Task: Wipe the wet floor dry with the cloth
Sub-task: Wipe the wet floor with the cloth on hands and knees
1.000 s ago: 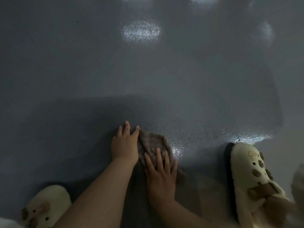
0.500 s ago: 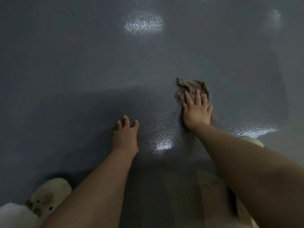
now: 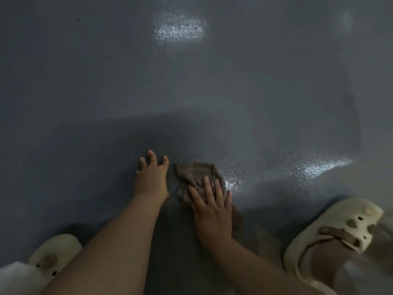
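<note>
No readable text, labels, brands, numbers or signs are showing anywhere in this view. The cream slipper (image 3: 331,228) on the right is carrying only small brown decorative shapes, not letters, and the floor (image 3: 106,92) and cloth (image 3: 195,177) are bearing no markings.

The right hand (image 3: 212,211) lies flat on the cloth (image 3: 196,178), on the floor (image 3: 234,99). The left hand (image 3: 152,179) rests just left of it. A slipper (image 3: 54,257) sits far left, another slipper (image 3: 338,228) far right.
</note>
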A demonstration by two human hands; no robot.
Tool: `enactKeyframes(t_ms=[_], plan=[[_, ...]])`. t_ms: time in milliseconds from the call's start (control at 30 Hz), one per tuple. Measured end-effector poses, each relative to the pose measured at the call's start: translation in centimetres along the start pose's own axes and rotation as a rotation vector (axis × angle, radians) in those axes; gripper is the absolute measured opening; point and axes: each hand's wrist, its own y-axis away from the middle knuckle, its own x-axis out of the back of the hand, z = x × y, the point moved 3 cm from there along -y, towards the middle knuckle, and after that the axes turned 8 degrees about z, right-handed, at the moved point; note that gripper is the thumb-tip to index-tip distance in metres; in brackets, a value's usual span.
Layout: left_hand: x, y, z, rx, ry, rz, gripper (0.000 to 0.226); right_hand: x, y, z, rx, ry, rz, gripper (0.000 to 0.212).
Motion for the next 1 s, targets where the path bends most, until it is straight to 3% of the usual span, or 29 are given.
enactKeyframes(t_ms=[167, 333, 500, 667, 767, 900, 1000], plan=[[0.0, 0.0, 0.1, -0.003, 0.003, -0.018, 0.103, 3.0, -7.6, 6.2, -0.054, 0.085, 0.016, 0.048], [-0.1, -0.2, -0.2, 0.000, 0.013, -0.035, 0.104, 6.1, -11.0, 14.1, -0.428, 0.001, 0.031, 0.048], [-0.2, -0.4, -0.2, -0.007, 0.011, -0.020, 0.104, 5.5, -9.6, 11.5, -0.589, -0.082, 0.053, 0.050], [-0.2, -0.4, -0.3, -0.005, 0.034, -0.009, 0.106, 2.3, -3.0, 2.8, -0.271, -0.083, 0.098, 0.051], [-0.2, -0.5, -0.4, -0.016, 0.024, 0.002, 0.106, 0.6, 1.3, 0.4, -0.037, -0.023, -0.031, 0.049], [-0.1, -0.6, -0.3, -0.007, 0.049, -0.009, 0.108, 1.0, 0.7, 3.0, 0.178, 0.002, -0.003, 0.043], [-0.2, -0.6, -0.4, -0.001, 0.063, -0.010, 0.108, 1.9, -1.6, 7.6, 0.127, 0.028, 0.006, 0.045]])
